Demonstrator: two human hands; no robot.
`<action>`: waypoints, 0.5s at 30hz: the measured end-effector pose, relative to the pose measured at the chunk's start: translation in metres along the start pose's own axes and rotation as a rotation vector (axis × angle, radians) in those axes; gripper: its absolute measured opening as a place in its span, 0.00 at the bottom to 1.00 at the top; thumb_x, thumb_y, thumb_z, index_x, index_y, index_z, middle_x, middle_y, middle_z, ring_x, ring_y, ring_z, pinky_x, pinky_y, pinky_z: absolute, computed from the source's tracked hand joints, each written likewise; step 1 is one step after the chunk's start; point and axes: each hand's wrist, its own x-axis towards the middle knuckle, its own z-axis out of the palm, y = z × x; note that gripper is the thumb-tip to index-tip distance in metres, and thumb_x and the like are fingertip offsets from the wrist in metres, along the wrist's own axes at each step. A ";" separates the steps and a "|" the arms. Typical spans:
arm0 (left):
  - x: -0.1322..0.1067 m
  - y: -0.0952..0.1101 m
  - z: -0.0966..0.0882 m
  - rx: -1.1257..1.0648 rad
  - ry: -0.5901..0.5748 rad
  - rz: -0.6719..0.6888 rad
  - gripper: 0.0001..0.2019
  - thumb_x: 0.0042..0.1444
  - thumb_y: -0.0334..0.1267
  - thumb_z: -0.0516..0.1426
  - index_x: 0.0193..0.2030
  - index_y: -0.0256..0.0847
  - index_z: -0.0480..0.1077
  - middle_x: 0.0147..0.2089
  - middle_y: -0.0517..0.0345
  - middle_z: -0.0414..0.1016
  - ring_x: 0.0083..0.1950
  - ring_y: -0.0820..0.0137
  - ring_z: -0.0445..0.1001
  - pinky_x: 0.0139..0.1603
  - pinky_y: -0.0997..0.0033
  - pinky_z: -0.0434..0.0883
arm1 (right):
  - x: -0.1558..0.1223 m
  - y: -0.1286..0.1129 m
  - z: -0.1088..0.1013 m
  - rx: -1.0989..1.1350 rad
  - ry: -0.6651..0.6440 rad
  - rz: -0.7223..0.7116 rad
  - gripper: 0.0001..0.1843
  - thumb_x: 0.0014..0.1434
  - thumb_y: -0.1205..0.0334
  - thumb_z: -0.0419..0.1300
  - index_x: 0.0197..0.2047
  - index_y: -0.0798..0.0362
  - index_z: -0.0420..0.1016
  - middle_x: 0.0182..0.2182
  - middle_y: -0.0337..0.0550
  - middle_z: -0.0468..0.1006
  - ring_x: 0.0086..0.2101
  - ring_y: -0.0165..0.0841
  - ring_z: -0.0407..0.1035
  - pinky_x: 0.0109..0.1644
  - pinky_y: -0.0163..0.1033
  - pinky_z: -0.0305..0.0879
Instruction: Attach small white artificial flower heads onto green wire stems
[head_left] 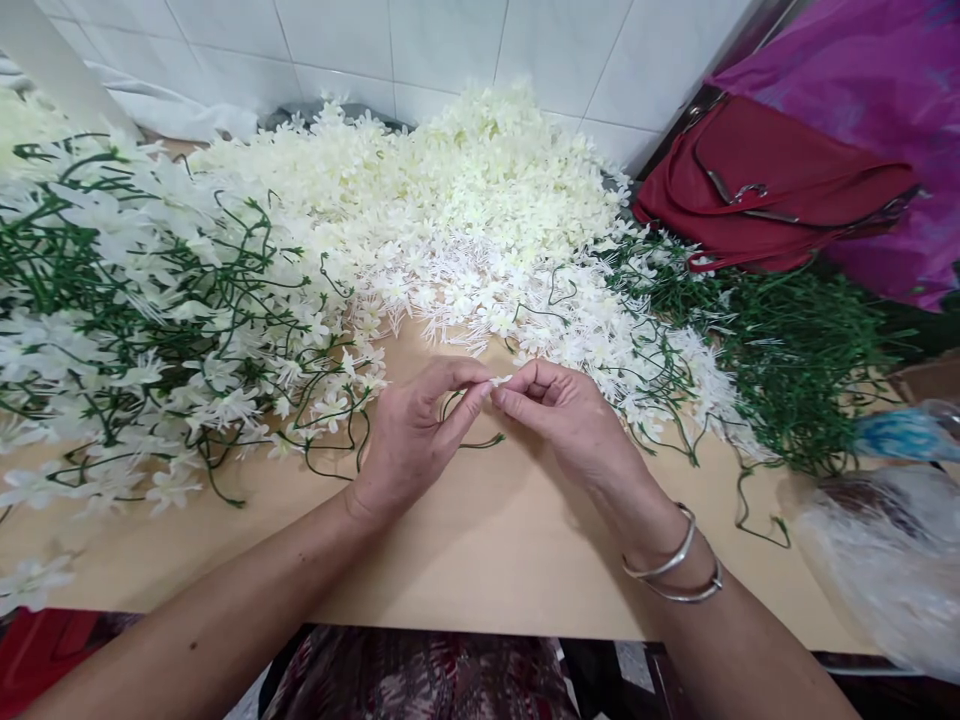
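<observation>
My left hand (420, 435) and my right hand (566, 415) meet over the middle of a tan board (480, 560). Both pinch at a small white artificial flower (500, 380) held between their fingertips. A thin green wire stem (480, 443) curls out from under my left hand's fingers. Two silver bangles (679, 570) sit on my right wrist. A heap of loose cream-white flower heads (465, 220) lies just beyond the hands.
Assembled green stems with white flowers (135, 310) spread over the left side. Bare green stems (795, 360) are piled at the right. A red handbag (757, 185) and purple cloth (885, 80) lie at back right, clear plastic bags (885, 550) at the right edge, a white tiled wall (420, 45) behind.
</observation>
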 end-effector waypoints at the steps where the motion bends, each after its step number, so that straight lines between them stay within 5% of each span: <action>1: 0.000 0.000 0.000 0.003 -0.016 0.016 0.04 0.69 0.35 0.60 0.46 0.46 0.77 0.47 0.57 0.85 0.48 0.68 0.82 0.51 0.67 0.77 | 0.000 0.000 0.000 0.021 -0.004 0.012 0.14 0.50 0.53 0.74 0.28 0.51 0.75 0.25 0.36 0.76 0.27 0.28 0.66 0.31 0.37 0.62; 9: -0.001 -0.005 0.001 -0.062 -0.040 -0.103 0.05 0.68 0.39 0.61 0.47 0.47 0.79 0.43 0.60 0.87 0.40 0.69 0.83 0.45 0.68 0.77 | 0.003 0.003 -0.001 0.094 0.028 -0.025 0.14 0.49 0.53 0.75 0.29 0.50 0.76 0.27 0.36 0.79 0.29 0.30 0.71 0.36 0.39 0.68; 15: -0.002 -0.001 0.000 -0.104 -0.070 -0.133 0.05 0.69 0.40 0.60 0.47 0.47 0.78 0.43 0.59 0.87 0.43 0.67 0.84 0.46 0.66 0.77 | 0.001 0.001 0.001 0.084 0.036 -0.178 0.13 0.55 0.57 0.73 0.43 0.46 0.79 0.29 0.35 0.81 0.32 0.32 0.75 0.41 0.40 0.71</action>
